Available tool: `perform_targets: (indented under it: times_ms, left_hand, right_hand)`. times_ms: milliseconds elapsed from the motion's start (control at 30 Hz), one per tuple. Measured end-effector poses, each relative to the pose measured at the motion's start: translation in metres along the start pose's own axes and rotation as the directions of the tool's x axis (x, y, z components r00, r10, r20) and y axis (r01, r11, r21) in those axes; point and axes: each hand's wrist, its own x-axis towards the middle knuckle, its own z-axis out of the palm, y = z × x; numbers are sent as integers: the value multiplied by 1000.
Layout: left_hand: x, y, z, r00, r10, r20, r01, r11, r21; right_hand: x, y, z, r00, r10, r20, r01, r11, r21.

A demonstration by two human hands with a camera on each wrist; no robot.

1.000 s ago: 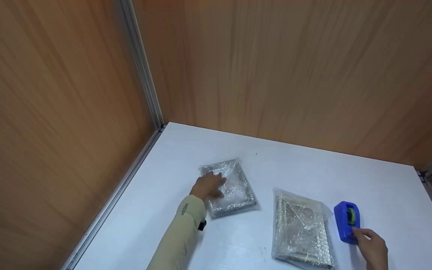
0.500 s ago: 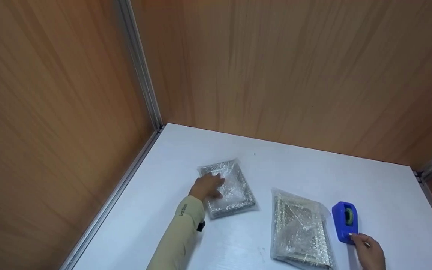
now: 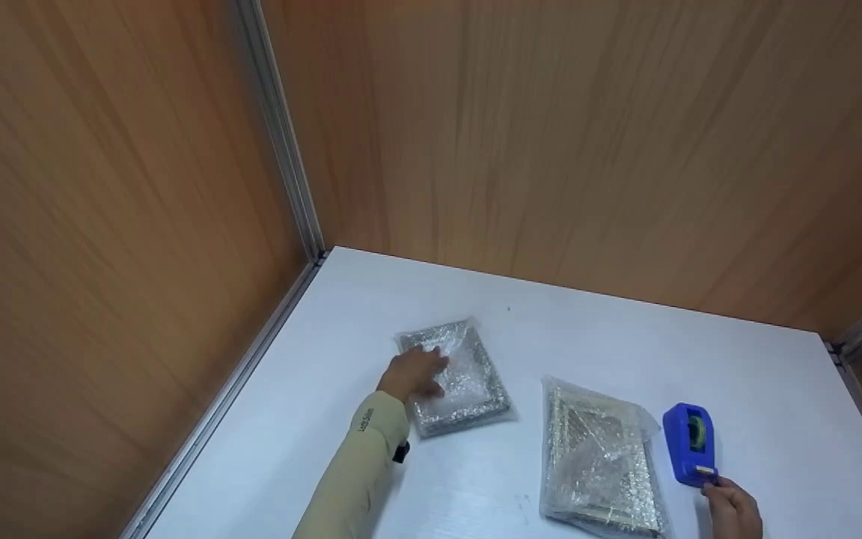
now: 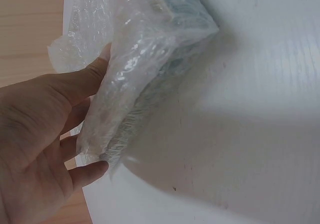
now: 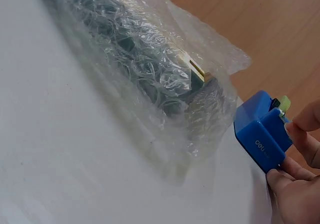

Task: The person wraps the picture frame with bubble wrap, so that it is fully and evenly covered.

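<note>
My left hand (image 3: 414,373) rests on a bubble-wrapped picture frame (image 3: 468,382) with a silvery border, fingers spread over its left part. In the left wrist view, the thumb and fingertips of that hand (image 4: 40,139) touch the clear bubble wrap (image 4: 130,68) along one edge. At the right, my right hand (image 3: 733,509) is at the front end of a blue tape dispenser (image 3: 682,442). Its thumb and a finger pinch the tape end at the cutter, seen in the right wrist view beside the greenish tape roll (image 5: 284,103). Other fingers lie against the dispenser's base.
A second bubble-wrapped frame (image 3: 599,457), pale gold, lies left of the dispenser, its loose wrap flap (image 3: 648,419) reaching toward it. Both frames lie on a white table (image 3: 371,292). Wood-grain panels (image 3: 551,150) enclose the back and left side.
My right hand has drawn down slightly toward the near edge, fingers now lower at the dispenser's front, where a pale strip of tape shows. The left hand stays on its frame.
</note>
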Motion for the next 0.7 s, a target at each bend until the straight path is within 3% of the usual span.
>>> perform_targets:
  times_ms: [200, 467, 700]
  left_hand:
    - [-1, 1, 0, 1000, -8, 23, 8, 999, -33]
    - [-1, 2, 1, 1000, -9, 21, 9, 1000, -20]
    - [-1, 2, 2, 1000, -2, 19, 2, 1000, -3]
  right_hand:
    - [-2, 3, 0, 999, -31, -39, 31, 999, 12]
    - [2, 14, 5, 981, -151, -118, 140, 986, -96]
    - [6, 18, 7, 971, -185, -150, 169, 979, -113]
